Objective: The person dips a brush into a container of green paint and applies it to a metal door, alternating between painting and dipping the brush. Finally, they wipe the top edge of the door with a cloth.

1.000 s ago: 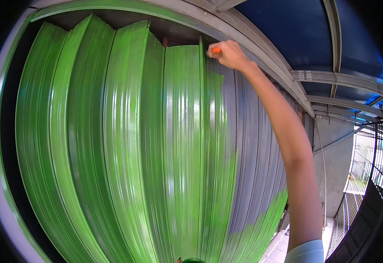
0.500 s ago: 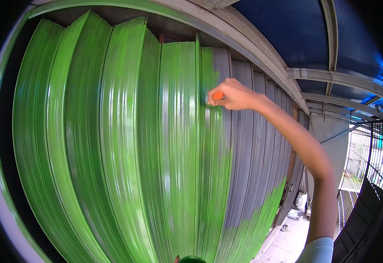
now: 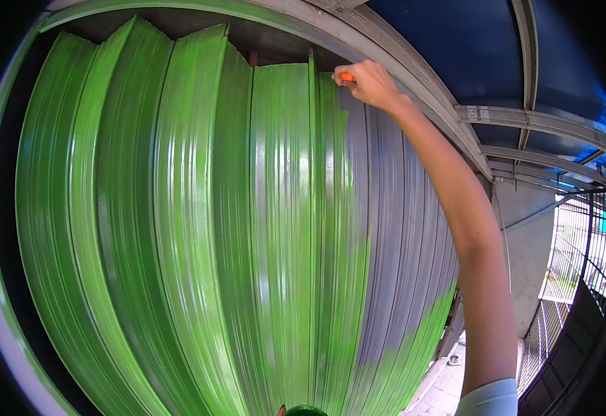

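My right hand (image 3: pixel 372 82) is closed around the orange handle of a paintbrush (image 3: pixel 346 76), raised to the top edge of the folding metal shutter (image 3: pixel 282 173). The bristles are mostly hidden by the hand, at the border between wet green paint and bare grey metal. At the bottom edge of the view, the rim of a green paint container (image 3: pixel 305 410) shows. Beside it a fingertip of my left hand (image 3: pixel 281 410) is visible; the rest of that hand is out of view, apparently holding the container.
Grey unpainted panels (image 3: pixel 386 229) continue to the right, with green along their lower part. A metal frame beam (image 3: pixel 414 66) runs above the shutter. Blue roof sheeting (image 3: pixel 427 41) lies overhead. At the right are a barred gate (image 3: pixel 542 340) and a pale tiled floor (image 3: pixel 436 385).
My right hand has moved up with the paintbrush, from the upper middle of the panel to its top edge. The paint container has stayed at the bottom of the view.
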Demonstrator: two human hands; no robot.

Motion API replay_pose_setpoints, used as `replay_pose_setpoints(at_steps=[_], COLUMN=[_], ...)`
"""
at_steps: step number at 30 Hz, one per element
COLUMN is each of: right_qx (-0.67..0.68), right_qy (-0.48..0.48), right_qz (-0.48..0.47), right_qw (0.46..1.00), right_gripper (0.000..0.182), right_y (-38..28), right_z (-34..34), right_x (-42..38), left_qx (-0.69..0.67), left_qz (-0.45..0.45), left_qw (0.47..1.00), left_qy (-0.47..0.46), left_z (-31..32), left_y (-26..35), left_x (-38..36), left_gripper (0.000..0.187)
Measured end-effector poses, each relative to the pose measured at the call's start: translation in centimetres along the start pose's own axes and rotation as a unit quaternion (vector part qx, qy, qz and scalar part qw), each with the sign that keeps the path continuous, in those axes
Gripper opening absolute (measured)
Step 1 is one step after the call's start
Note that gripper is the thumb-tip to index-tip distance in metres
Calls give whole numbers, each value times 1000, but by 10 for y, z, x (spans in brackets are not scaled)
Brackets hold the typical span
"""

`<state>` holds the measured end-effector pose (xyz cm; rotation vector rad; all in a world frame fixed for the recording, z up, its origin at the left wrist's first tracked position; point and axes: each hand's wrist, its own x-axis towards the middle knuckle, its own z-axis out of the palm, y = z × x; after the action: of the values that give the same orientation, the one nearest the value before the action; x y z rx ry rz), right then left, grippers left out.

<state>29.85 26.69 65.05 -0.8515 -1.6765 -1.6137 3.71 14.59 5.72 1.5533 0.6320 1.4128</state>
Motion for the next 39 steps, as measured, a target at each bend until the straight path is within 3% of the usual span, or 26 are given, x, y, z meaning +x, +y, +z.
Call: replay_pose_setpoints(at_steps=[2,7,8,11,13,17,23,26,32,35,38,39], right_qx=[-18,28,48,-18,-31,-33,-20,-36,18,32,129,191], right_qy=[44,-43,-57,30,-13,-74,46,9,-114,-206,-303,-293], right_qz=[-41,-16,-11,-51,-37,-42,-97,-53,-89,-133,-84,-67], right_qw=[998,999,997,998,999,996,994,998,989,969,941,934], right_gripper=[18,19,19,19,20,21,22,22,25,16,17,13], right_y=[18,7,1,17,20,14,18,17,-28,-58,-87,-84], right_z=[16,4,-4,4,9,-1,10,28,10,-2,-42,-46], right_x=[-5,-21,-19,-16,-19,-25,-23,-25,-82,-123,-122,-120], left_qx=[-9,-23,-12,9,2,-8,-9,-3,3,13,24,3], left_qz=[3,-9,-5,-18,-50,-15,11,11,16,8,18,9], left_qw=[1000,999,1000,999,998,999,1000,1000,999,999,999,1000], left_qy=[-6,-21,-23,-35,-44,-28,-28,-25,-32,-31,-27,-27], left_z=[2,5,5,2,3,4,9,9,8,6,6,8], left_y=[-1,7,5,1,1,-6,-5,-6,-4,1,3,2], left_x=[1,1,2,0,-1,-1,2,2,-4,-8,-10,-11], left_gripper=[94,111,111,111,111,112,112,112,110,110,110,110])
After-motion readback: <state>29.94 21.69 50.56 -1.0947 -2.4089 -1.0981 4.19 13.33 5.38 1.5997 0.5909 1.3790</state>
